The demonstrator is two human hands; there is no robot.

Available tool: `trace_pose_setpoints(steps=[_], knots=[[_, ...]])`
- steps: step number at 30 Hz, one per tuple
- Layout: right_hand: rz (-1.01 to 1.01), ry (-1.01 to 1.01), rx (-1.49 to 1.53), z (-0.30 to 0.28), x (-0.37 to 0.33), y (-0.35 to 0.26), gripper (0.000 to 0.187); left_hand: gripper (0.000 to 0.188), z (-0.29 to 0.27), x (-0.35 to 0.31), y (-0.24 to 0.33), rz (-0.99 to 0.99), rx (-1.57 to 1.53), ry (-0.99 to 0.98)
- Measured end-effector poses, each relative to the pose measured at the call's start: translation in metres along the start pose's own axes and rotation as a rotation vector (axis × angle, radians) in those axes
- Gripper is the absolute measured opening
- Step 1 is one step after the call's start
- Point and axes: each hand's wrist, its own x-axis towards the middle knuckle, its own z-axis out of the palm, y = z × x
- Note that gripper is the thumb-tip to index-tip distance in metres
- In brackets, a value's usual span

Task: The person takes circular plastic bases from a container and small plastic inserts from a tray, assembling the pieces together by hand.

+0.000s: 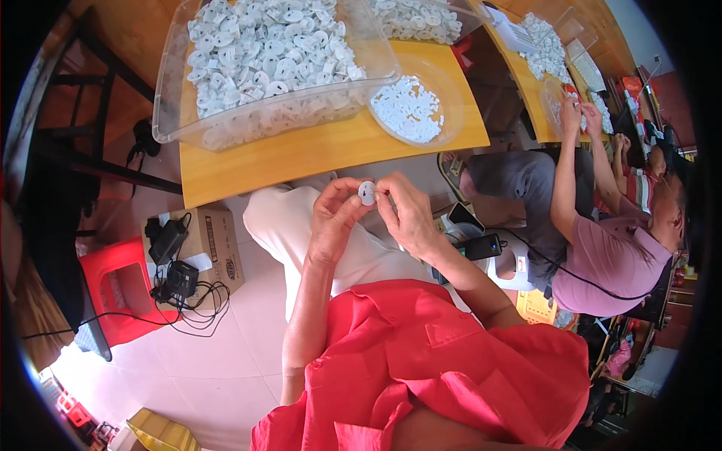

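Above my lap, my left hand [336,218] pinches a small round white plastic disc [366,192] with dark slots in it between thumb and fingers. Close against the disc's right edge, my right hand [408,214] has its thumb and fingertips pressed together. Whatever they hold is too small to make out. Beyond my hands, a large clear plastic bin [263,105] heaped with similar white discs [274,49] stands on the yellow wooden table [301,154]. Right of it, a round clear bowl [450,134] contains many tiny white pieces [408,109].
Another clear bin of white parts [417,21] stands farther back. At right, a seated person [613,259] works at another table. On the floor at left are a cardboard box [214,244] with black adapters and cables [180,278], and a red stool [113,270].
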Motion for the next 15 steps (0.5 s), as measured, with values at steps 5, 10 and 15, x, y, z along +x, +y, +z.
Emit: trace_pose_setpoints(steps=[5,10,15], knots=[[-0.021,-0.031,-0.059,-0.0015,-0.0033,0.0032,0.01,0.017,-0.0106,0.0017,-0.0052,-0.039,0.034,-0.04],[-0.029,-0.058,-0.062,-0.0028,-0.0032,0.0047,0.012,0.019,-0.0093,0.0013,-0.0041,-0.057,0.025,-0.035],[0.037,-0.029,0.005,-0.0087,0.0004,0.0021,0.011,0.021,-0.0081,0.0002,-0.0017,-0.027,0.019,-0.032]])
